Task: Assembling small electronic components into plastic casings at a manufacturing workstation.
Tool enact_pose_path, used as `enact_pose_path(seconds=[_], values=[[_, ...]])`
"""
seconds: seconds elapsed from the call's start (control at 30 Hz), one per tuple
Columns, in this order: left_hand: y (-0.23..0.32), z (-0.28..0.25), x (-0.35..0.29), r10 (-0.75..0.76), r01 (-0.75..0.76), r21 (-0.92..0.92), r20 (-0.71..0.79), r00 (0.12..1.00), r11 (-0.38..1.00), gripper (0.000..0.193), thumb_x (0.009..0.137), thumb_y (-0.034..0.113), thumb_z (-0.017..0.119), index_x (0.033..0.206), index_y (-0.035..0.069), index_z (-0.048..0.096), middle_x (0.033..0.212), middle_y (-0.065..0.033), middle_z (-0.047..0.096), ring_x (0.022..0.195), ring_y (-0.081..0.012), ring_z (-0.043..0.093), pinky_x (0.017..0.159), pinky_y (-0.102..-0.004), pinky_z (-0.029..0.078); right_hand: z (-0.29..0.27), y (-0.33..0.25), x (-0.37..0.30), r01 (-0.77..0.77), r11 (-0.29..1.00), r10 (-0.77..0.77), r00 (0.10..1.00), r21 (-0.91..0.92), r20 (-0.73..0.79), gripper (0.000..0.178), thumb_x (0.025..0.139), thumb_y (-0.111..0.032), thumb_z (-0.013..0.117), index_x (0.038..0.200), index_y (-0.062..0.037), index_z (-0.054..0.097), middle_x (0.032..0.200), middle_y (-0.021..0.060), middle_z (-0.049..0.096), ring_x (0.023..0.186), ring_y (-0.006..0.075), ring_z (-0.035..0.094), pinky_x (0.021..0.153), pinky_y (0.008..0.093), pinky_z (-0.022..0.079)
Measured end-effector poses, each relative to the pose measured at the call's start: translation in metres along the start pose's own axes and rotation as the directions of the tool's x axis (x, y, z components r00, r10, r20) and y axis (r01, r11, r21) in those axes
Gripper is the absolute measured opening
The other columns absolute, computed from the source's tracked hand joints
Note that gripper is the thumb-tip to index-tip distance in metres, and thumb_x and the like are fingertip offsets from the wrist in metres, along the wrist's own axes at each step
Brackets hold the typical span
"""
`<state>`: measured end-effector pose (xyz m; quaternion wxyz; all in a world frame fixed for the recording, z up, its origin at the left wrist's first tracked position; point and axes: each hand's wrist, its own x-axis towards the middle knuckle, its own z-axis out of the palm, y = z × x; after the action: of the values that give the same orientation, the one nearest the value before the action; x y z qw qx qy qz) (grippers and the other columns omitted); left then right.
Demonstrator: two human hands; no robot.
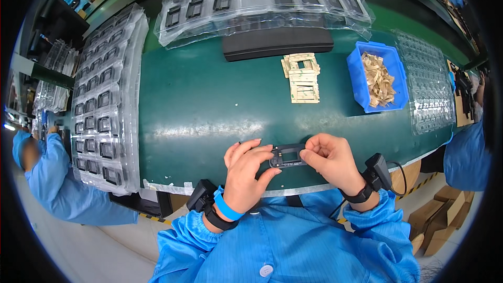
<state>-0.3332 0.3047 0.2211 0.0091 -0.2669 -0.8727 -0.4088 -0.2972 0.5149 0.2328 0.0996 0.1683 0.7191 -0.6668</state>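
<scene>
Between my hands, close to the bench's near edge, is a small black rectangular plastic frame [287, 148] with a window opening. My left hand [245, 170] holds its left end, thumb below and fingers above. At the right end, the thumb and fingertips of my right hand [331, 160] are pinched together on the frame. Whether a small piece also sits under those fingertips is hidden. Farther off lies a short stack of cream adhesive sheets [304, 85] with rectangular cutouts.
A blue bin [356, 76] of peeled tan strips stands at the right, beside a clear blister tray [430, 84]. Trays of black frames lie at left [118, 110] and back [251, 0], the back one behind a black box [277, 43]. Co-workers in blue sit at both sides.
</scene>
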Motion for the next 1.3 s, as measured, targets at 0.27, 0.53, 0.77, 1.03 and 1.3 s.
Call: enact_pose_path(seconds=[0.27, 0.53, 0.77, 1.03, 1.3], values=[[-0.002, 0.002, -0.001, 0.08, -0.08, 0.047, -0.002, 0.997, 0.996, 0.028, 0.066, 0.014, 0.084, 0.09, 0.008, 0.071, 0.11, -0.0053, 0.069, 0.117, -0.028, 0.056, 0.104, -0.0487, 0.034, 0.01, -0.006, -0.007, 0.051, 0.99, -0.065, 0.992, -0.134, -0.107, 0.014, 0.084, -0.01, 0.07, 0.082, 0.0028, 0.064, 0.064, 0.0042, 0.064, 0.054, 0.0048, 0.056, 0.05, 0.0234, 0.045], [-0.004, 0.003, 0.0, 0.099, -0.099, 0.069, 0.013, 0.995, 0.993, 0.022, 0.068, 0.014, 0.082, 0.087, 0.01, 0.071, 0.11, -0.0043, 0.068, 0.118, -0.0274, 0.055, 0.104, -0.0483, 0.032, 0.015, -0.01, -0.008, 0.152, 0.955, -0.191, 0.972, -0.253, -0.136, 0.011, 0.084, -0.005, 0.069, 0.079, 0.0012, 0.062, 0.06, -0.0015, 0.059, 0.053, 0.0002, 0.051, 0.046, 0.0197, 0.039], [-0.003, 0.002, 0.001, 0.108, -0.109, 0.079, 0.014, 0.994, 0.991, 0.022, 0.067, 0.014, 0.082, 0.086, 0.009, 0.072, 0.11, -0.0062, 0.068, 0.117, -0.0285, 0.056, 0.104, -0.0492, 0.034, 0.017, -0.011, -0.01, 0.115, 0.953, -0.167, 0.971, -0.281, -0.17, 0.01, 0.081, -0.006, 0.069, 0.082, 0.0021, 0.064, 0.068, 0.0102, 0.065, 0.056, 0.0146, 0.064, 0.052, 0.028, 0.051], [-0.002, 0.002, 0.001, 0.112, -0.112, 0.092, 0.012, 0.994, 0.989, 0.02, 0.068, 0.015, 0.082, 0.085, 0.009, 0.073, 0.11, -0.0063, 0.068, 0.117, -0.0286, 0.055, 0.104, -0.0496, 0.033, 0.019, -0.01, -0.012, 0.145, 0.942, -0.205, 0.963, -0.303, -0.177, 0.01, 0.081, -0.005, 0.069, 0.081, 0.0024, 0.063, 0.069, 0.0106, 0.064, 0.057, 0.0146, 0.064, 0.052, 0.0277, 0.051], [-0.003, 0.003, 0.0, 0.117, -0.117, 0.101, 0.008, 0.993, 0.988, 0.02, 0.068, 0.014, 0.082, 0.086, 0.009, 0.074, 0.11, -0.0065, 0.068, 0.117, -0.0282, 0.055, 0.105, -0.0496, 0.033, 0.018, -0.008, -0.013, 0.147, 0.945, -0.204, 0.963, -0.292, -0.176, 0.009, 0.081, -0.004, 0.069, 0.082, 0.0027, 0.063, 0.072, 0.0107, 0.065, 0.057, 0.0143, 0.064, 0.052, 0.0272, 0.051]])
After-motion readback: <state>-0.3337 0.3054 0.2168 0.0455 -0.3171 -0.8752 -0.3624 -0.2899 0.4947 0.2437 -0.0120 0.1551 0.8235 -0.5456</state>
